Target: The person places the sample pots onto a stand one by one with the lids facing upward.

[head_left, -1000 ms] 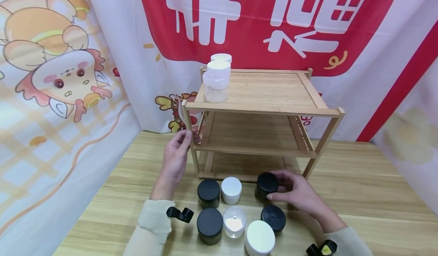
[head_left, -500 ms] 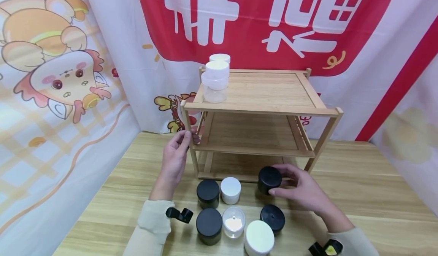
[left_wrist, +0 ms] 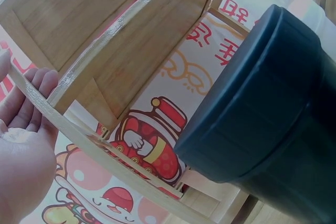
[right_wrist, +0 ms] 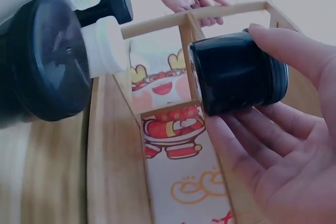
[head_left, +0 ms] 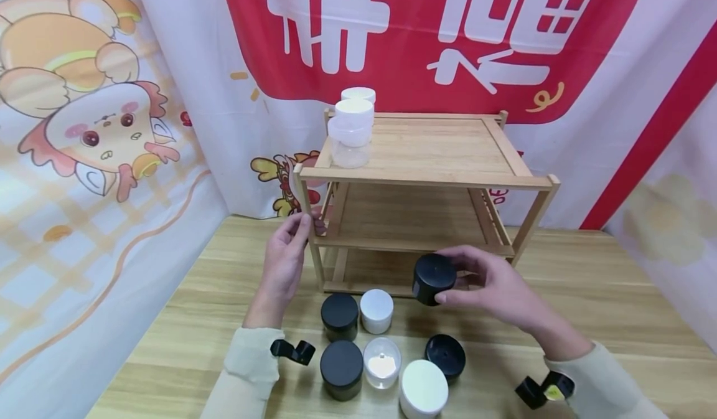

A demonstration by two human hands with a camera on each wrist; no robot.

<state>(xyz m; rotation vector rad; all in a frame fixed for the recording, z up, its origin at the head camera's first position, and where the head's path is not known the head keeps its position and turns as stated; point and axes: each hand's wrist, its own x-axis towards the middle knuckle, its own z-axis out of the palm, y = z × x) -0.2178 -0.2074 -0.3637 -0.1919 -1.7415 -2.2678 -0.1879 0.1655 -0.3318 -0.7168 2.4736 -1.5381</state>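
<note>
My right hand [head_left: 493, 285] holds a small black lidded jar [head_left: 434, 278] between thumb and fingers, raised above the table in front of the rack's lower shelves. In the right wrist view the same black jar [right_wrist: 236, 72] lies sideways across the fingers. My left hand [head_left: 287, 254] grips the front left post of the wooden three-tier rack [head_left: 420, 244] at about the middle shelf's height. The left wrist view shows the left hand [left_wrist: 26, 129] with its fingers round that post. A large black jar [left_wrist: 273, 108] fills the right side there.
On the table before the rack stand two black jars [head_left: 339, 314] at left, a small white jar [head_left: 376, 310], a clear jar [head_left: 383, 362], a larger white jar [head_left: 424, 388] and another black jar [head_left: 445, 355]. White and clear jars [head_left: 350, 139] line the top shelf's left side.
My right hand has lifted the black jar off the table, upward and toward the rack. My left hand stays on the post.
</note>
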